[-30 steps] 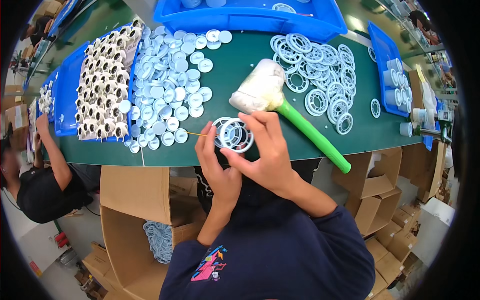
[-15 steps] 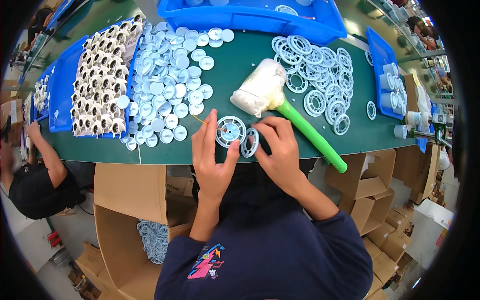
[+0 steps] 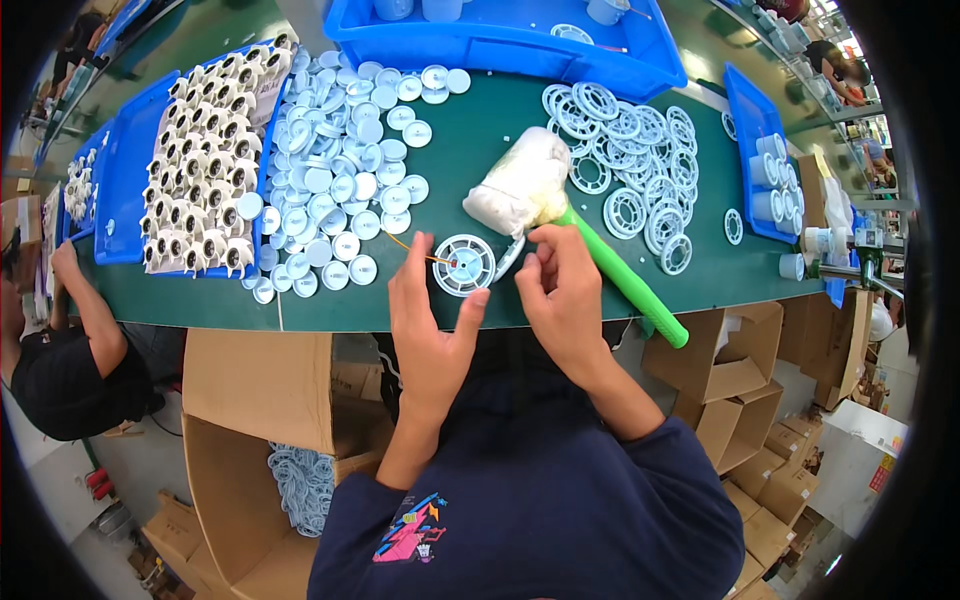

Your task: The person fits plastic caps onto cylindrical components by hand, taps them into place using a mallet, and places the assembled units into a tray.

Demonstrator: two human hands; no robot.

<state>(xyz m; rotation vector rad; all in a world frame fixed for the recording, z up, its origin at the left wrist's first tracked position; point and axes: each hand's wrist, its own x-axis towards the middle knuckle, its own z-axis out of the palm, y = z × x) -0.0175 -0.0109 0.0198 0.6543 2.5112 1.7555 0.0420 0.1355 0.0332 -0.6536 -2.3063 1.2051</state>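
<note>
Left hand [image 3: 432, 325]: thumb and fingers spread around a spoked disc [image 3: 465, 265], thumb at its rim; firm grasp or loose support, cannot tell. Right hand [image 3: 563, 300]: fingers bent in beside a tilted ring [image 3: 509, 260], seen nearly edge-on; cannot tell whether pinched. Disc and ring both sit on the person's side of the head of the green-handled mallet [image 3: 598, 247]. Orange wire [image 3: 396, 240] runs leftward from disc. Left of mallet: pale caps [image 3: 340, 160], then white finned parts [image 3: 205, 165]. Right of mallet: heaped rings [image 3: 610, 150]. Beyond mallet: blue bin [image 3: 500, 55].
</note>
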